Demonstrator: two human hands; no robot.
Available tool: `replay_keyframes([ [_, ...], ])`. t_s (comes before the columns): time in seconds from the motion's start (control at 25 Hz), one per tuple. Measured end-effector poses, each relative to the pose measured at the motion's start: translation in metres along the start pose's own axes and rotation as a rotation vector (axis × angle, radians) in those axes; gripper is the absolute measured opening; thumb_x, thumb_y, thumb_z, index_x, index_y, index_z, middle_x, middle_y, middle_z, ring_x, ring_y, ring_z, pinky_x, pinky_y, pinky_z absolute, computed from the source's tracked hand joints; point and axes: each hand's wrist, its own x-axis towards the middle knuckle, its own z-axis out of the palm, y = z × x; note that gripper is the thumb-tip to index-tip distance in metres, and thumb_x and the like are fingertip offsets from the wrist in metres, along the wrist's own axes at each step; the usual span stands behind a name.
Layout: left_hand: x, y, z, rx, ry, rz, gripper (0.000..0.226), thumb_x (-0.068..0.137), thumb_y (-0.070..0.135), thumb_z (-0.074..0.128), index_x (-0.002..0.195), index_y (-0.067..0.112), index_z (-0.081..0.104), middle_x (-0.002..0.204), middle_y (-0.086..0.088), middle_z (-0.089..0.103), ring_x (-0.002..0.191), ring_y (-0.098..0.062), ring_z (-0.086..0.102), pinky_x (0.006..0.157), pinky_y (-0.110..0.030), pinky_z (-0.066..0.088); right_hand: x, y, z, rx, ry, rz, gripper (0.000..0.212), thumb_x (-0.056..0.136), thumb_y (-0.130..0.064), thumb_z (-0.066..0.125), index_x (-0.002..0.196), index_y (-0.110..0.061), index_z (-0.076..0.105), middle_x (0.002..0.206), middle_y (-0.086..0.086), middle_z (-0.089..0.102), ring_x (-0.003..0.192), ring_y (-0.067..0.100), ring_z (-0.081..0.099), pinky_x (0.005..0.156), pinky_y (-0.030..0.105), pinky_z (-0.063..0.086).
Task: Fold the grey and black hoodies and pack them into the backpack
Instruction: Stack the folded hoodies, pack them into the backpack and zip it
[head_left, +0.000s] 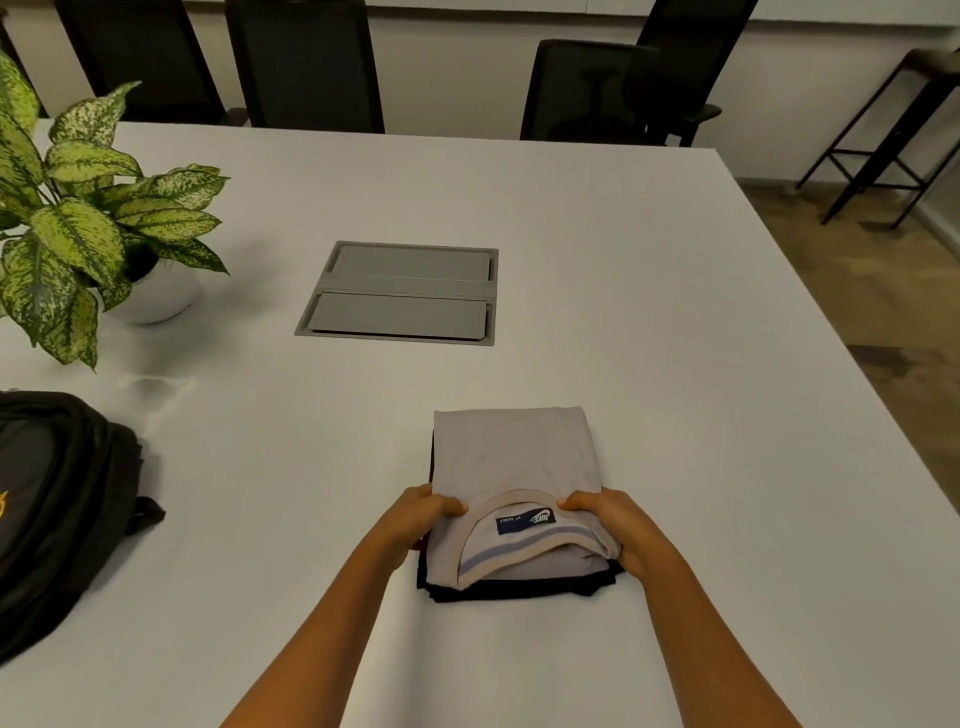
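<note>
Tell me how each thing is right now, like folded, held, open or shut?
grey hoodie: folded, stacked on the black one, collar label showing.
black hoodie: folded, underneath.
left hand: grips the stack's left edge, thumb on the grey hoodie.
right hand: grips the stack's right edge, thumb on top.
backpack: lying at the left, apart from the hoodies; open or zipped, cannot tell.
cable box: both lids down.
potted plant: upright.
</note>
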Motion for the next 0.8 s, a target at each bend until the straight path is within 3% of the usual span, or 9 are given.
replay_keyframes([
  [0.12, 0.0, -0.001, 0.003, 0.134, 0.01, -0.034, 0.047, 0.091, 0.024, 0.064, 0.133, 0.011, 0.048, 0.13, -0.01, 0.056, 0.109, -0.024, 0.054, 0.083, -0.033, 0.048, -0.005, 0.003, 0.0, -0.092, 0.006, 0.004, 0.044, 0.08, -0.015, 0.076, 0.119, -0.002, 0.062, 0.098, 0.014, 0.071, 0.083, 0.028, 0.068, 0.061, 0.029, 0.054],
  [0.2, 0.001, 0.003, 0.01, 0.358, 0.15, -0.014, 0.061, 0.087, 0.032, 0.066, 0.138, 0.01, 0.04, 0.136, -0.011, 0.05, 0.114, -0.026, 0.051, 0.094, -0.039, 0.046, -0.003, -0.001, 0.005, -0.126, 0.078, -0.034, 0.062, 0.079, -0.023, 0.075, 0.133, -0.005, 0.051, 0.111, 0.011, 0.065, 0.096, 0.028, 0.064, 0.074, 0.034, 0.055],
  [0.28, 0.001, 0.014, 0.021, 0.539, 0.461, 0.166, 0.077, 0.083, 0.036, 0.065, 0.146, 0.013, 0.028, 0.143, -0.01, 0.041, 0.128, -0.03, 0.042, 0.104, -0.046, 0.036, -0.001, -0.013, 0.016, -0.301, 0.27, -0.11, 0.08, 0.082, -0.042, 0.069, 0.148, -0.014, 0.032, 0.135, 0.012, 0.051, 0.122, 0.032, 0.051, 0.098, 0.044, 0.046],
  [0.36, 0.002, 0.022, 0.034, 0.561, 0.613, 0.45, 0.078, 0.083, 0.033, 0.056, 0.152, 0.015, 0.023, 0.15, -0.009, 0.035, 0.138, -0.029, 0.032, 0.112, -0.048, 0.028, -0.001, -0.025, 0.036, -0.593, 0.464, -0.219, 0.079, 0.09, -0.054, 0.054, 0.153, -0.02, 0.021, 0.151, 0.011, 0.035, 0.137, 0.033, 0.032, 0.107, 0.049, 0.031],
  [0.44, 0.012, 0.022, 0.052, 0.682, 0.558, 0.563, 0.074, 0.086, 0.035, 0.042, 0.154, 0.014, 0.021, 0.158, -0.01, 0.028, 0.145, -0.028, 0.024, 0.118, -0.049, 0.02, 0.003, -0.029, 0.06, -0.761, 0.469, -0.315, 0.072, 0.097, -0.057, 0.039, 0.155, -0.023, 0.013, 0.16, 0.009, 0.02, 0.145, 0.031, 0.017, 0.113, 0.051, 0.021],
  [0.56, 0.031, -0.001, 0.069, 0.857, 0.477, 0.504, 0.067, 0.099, 0.049, 0.021, 0.156, 0.015, 0.017, 0.163, -0.01, 0.017, 0.15, -0.031, 0.016, 0.116, -0.059, 0.022, 0.02, -0.003, 0.076, -0.935, 0.397, -0.326, 0.067, 0.098, -0.061, 0.018, 0.154, -0.035, -0.009, 0.164, 0.006, -0.01, 0.15, 0.027, -0.006, 0.119, 0.054, 0.005],
  [0.64, 0.045, -0.019, 0.071, 0.865, 0.445, 0.483, 0.068, 0.101, 0.056, 0.015, 0.157, 0.019, 0.016, 0.163, -0.008, 0.017, 0.149, -0.029, 0.016, 0.112, -0.06, 0.021, 0.03, 0.018, 0.072, -0.983, 0.424, -0.333, 0.066, 0.095, -0.067, 0.007, 0.15, -0.041, -0.02, 0.163, 0.003, -0.016, 0.15, 0.026, -0.008, 0.119, 0.055, 0.004],
  [0.8, 0.062, -0.028, 0.066, 0.864, 0.412, 0.481, 0.072, 0.09, 0.071, -0.009, 0.151, 0.035, -0.021, 0.163, 0.004, -0.018, 0.15, -0.019, -0.017, 0.113, -0.056, -0.006, 0.04, 0.025, 0.071, -0.931, 0.413, -0.353, 0.066, 0.092, -0.07, 0.006, 0.147, -0.047, -0.022, 0.162, -0.002, -0.019, 0.15, 0.024, -0.011, 0.118, 0.058, 0.002],
])
